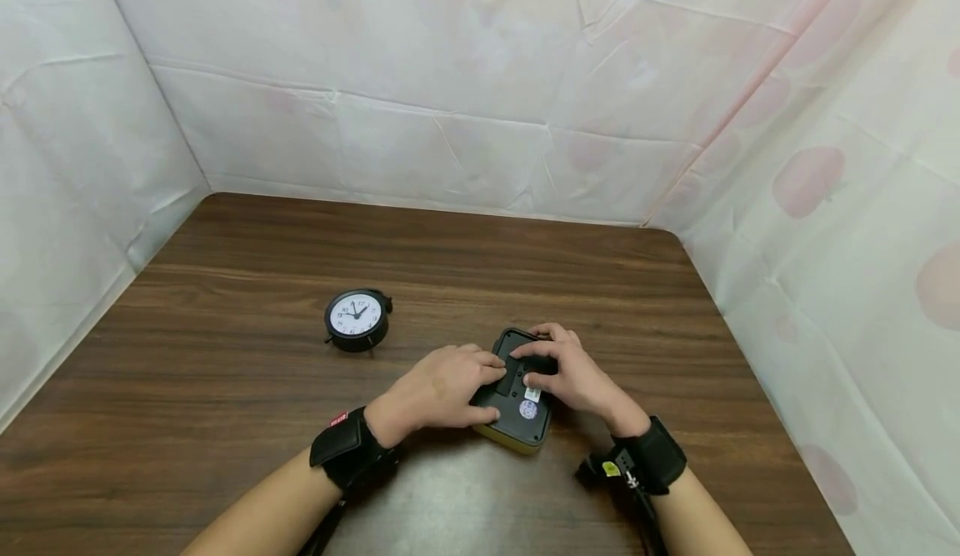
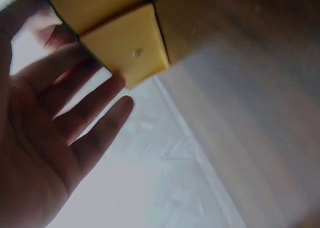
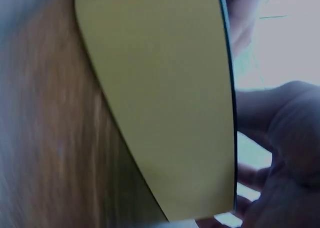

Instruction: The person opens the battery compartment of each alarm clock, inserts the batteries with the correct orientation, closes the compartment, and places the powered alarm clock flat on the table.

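Observation:
A rounded, box-shaped device with yellow sides and a black back panel (image 1: pixel 517 429) lies back up on the table. Its panel carries a rectangular cover, small round fittings and two pale stickers. My left hand (image 1: pixel 448 385) rests along its left side, fingertips on the panel and thumb spread toward the near end. From the right, my right hand (image 1: pixel 576 374) touches the panel with bent index finger and separated thumb; another finger reaches the far edge. The left wrist view shows a yellow end face (image 2: pixel 135 45) beside nearly straight fingers. A plain yellow side (image 3: pixel 165 103) fills the right wrist view.
A small black round alarm clock (image 1: pixel 356 320) with a white dial stands to the left, beyond my left hand. The brown wood-grain table (image 1: pixel 255 289) is bordered by pale hanging sheets (image 1: pixel 450 81) at the back and both sides. Each wrist wears a black strap.

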Available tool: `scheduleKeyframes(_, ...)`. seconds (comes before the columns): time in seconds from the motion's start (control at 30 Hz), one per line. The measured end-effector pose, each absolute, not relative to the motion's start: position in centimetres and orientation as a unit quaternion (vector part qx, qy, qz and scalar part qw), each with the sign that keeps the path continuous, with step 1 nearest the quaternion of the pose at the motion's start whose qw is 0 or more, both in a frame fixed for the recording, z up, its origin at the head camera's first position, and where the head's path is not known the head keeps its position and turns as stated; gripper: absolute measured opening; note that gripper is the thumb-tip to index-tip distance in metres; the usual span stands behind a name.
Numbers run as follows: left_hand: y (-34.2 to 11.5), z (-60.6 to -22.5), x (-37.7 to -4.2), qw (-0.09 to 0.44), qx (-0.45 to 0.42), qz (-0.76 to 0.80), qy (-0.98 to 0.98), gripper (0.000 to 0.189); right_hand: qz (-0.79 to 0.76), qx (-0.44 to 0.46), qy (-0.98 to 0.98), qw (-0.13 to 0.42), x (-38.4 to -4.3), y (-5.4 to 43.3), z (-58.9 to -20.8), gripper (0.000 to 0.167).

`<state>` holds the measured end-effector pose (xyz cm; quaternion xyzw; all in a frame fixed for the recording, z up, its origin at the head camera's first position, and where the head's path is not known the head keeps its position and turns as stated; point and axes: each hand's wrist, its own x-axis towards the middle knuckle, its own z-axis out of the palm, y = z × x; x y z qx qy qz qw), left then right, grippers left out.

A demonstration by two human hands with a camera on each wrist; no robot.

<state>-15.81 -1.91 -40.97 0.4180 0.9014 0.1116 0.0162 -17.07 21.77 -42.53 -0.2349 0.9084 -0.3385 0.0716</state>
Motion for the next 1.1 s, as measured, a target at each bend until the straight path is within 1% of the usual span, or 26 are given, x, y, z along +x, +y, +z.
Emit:
scheduleKeyframes(0.17, -1.47, -41.52, -15.84, -0.042, 0.423, 0.108, 0.899, 0.031, -0.353, -0.214, 0.908, 0.069, -16.95, 21.37, -42.55, 0.032)
scheduleKeyframes(0.3, -1.22, -41.49, -15.77, -0.068, 0.425, 0.095, 0.898, 0.022, -0.355, -0.213, 0.908, 0.067, -16.85, 21.19, -42.6, 0.031)
scheduleKeyframes(0.5, -1.01, -41.18, -15.62, -0.06, 0.428, 0.072, 0.899, 0.02, -0.361, -0.212, 0.906, 0.068, -16.82, 21.25, -42.73, 0.03)
scheduleKeyframes(0.7, -0.96, -41.08, -15.65, -0.049, 0.424, 0.086, 0.9, 0.018, -0.371, -0.208, 0.902, 0.073, -16.82, 21.27, -42.79, 0.03)
scheduleKeyframes(0.93, -0.98, -41.09, -15.62, -0.058, 0.422, 0.07, 0.902, 0.019, -0.369, -0.202, 0.903, 0.081, -16.84, 21.17, -42.67, 0.03)
scheduleKeyframes(1.1, -0.86, -41.24, -15.44, -0.068, 0.422, 0.043, 0.903, 0.019, -0.344, -0.217, 0.911, 0.068, -16.93, 21.35, -42.5, 0.037)
